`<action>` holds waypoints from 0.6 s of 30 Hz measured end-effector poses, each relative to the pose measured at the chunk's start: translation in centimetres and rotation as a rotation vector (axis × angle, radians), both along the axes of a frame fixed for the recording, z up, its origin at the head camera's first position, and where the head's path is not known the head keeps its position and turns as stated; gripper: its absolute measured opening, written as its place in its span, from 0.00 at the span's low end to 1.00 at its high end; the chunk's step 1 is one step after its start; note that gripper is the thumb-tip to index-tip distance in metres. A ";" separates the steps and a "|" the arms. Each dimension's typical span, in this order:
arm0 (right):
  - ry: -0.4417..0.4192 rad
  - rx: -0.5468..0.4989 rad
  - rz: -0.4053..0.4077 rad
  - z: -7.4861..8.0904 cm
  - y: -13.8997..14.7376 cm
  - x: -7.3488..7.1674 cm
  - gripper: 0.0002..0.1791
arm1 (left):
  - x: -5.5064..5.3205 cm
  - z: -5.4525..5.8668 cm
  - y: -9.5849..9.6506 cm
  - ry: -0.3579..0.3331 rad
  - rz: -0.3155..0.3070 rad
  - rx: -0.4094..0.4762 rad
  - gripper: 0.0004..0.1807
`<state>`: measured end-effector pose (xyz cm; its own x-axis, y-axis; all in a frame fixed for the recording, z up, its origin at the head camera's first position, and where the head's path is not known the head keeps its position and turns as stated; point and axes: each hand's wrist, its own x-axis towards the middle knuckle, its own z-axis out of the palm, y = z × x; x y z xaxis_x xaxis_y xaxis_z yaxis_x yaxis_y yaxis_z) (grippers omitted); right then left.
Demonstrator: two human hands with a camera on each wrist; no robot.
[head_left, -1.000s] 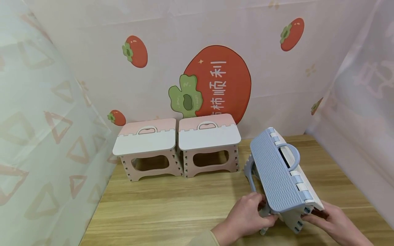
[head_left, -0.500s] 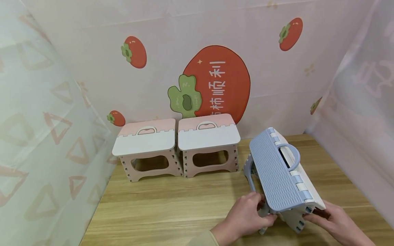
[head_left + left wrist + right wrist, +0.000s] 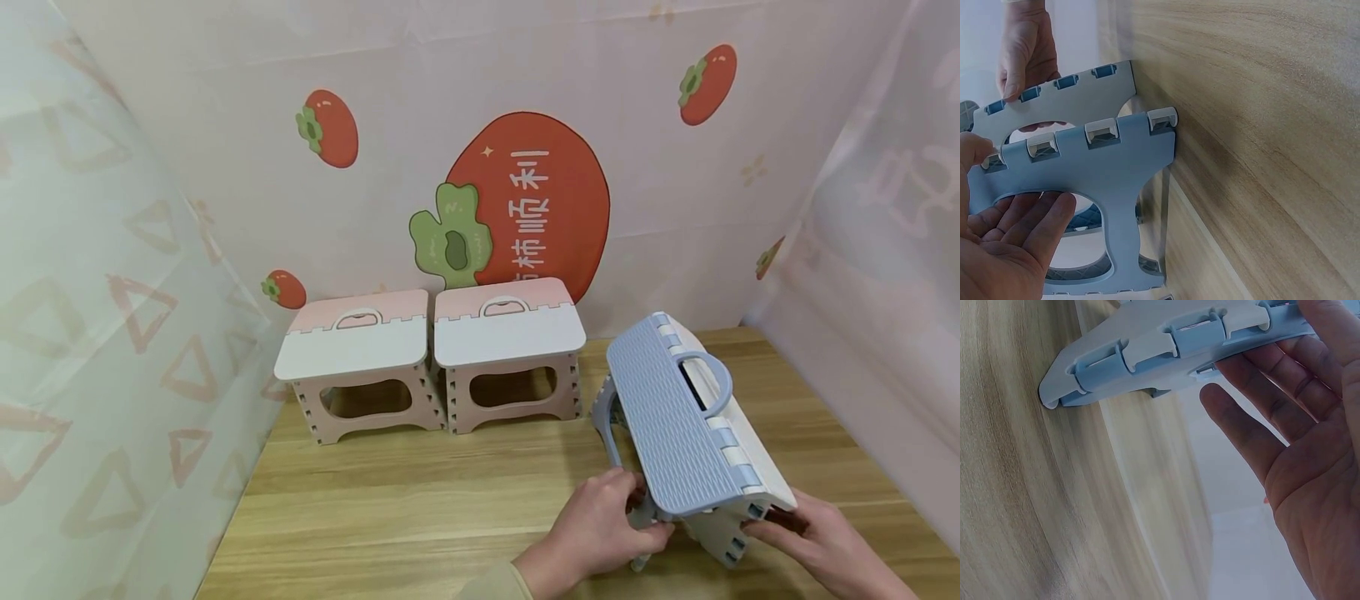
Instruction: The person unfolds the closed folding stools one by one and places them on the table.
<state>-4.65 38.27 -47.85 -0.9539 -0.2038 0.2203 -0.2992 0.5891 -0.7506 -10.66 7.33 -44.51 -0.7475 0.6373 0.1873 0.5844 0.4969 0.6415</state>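
A blue-and-white folding stool [image 3: 671, 417] stands partly unfolded on the right of the table, its two seat halves sloping down from a raised hinge line with a loop handle. My left hand [image 3: 611, 521] grips its blue leg panel [image 3: 1125, 162], fingers through the cut-out and thumb at the hinged edge in the left wrist view. On the other side, my right hand [image 3: 813, 537] holds the white leg panel [image 3: 1075, 103] by its edge, thumb on the near side. In the right wrist view several right fingers [image 3: 1285, 394] reach behind that panel. The seat hides part of both hands' fingertips.
Two pink-and-white folding stools stand unfolded side by side at the back, one on the left [image 3: 356, 350] and one in the middle [image 3: 510, 342]. A wood-grain table [image 3: 420, 508] lies beneath, with printed cloth walls [image 3: 645, 275] behind and at both sides.
The white seat half and its leg panel have shifted slightly right and down with my right hand, so the two leg panels stand a little wider apart. My left hand has hardly moved.
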 end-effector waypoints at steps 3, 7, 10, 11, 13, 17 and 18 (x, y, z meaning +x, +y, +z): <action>-0.015 0.000 0.000 0.0 0.2 0.0 0.24 | 0.0 0.0 0.0 -0.002 0.000 -0.003 0.13; -0.014 -0.002 -0.001 -0.1 0.2 0.0 0.25 | 0.0 -0.1 0.0 -0.007 0.001 -0.005 0.13; -0.005 -0.007 0.006 -0.1 0.2 0.0 0.25 | 0.0 0.0 -0.1 -0.014 0.003 -0.006 0.13; -0.003 -0.010 0.010 -0.1 0.2 0.0 0.25 | 0.0 0.0 -0.1 -0.017 0.004 -0.006 0.13; -0.004 -0.013 0.017 -0.1 0.3 0.0 0.25 | 0.0 0.0 -0.1 -0.017 0.006 -0.007 0.13; -0.018 -0.007 0.011 -0.1 0.5 0.0 0.26 | 0.0 0.1 -0.1 -0.020 0.002 -0.005 0.12; -0.022 -0.003 0.008 -0.2 0.5 0.0 0.26 | 0.0 0.1 -0.1 -0.020 0.000 -0.005 0.12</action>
<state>-4.65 38.79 -48.00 -0.9569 -0.2104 0.2002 -0.2873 0.5843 -0.7590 -10.69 7.20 -44.38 -0.7509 0.6384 0.1693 0.5716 0.4998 0.6507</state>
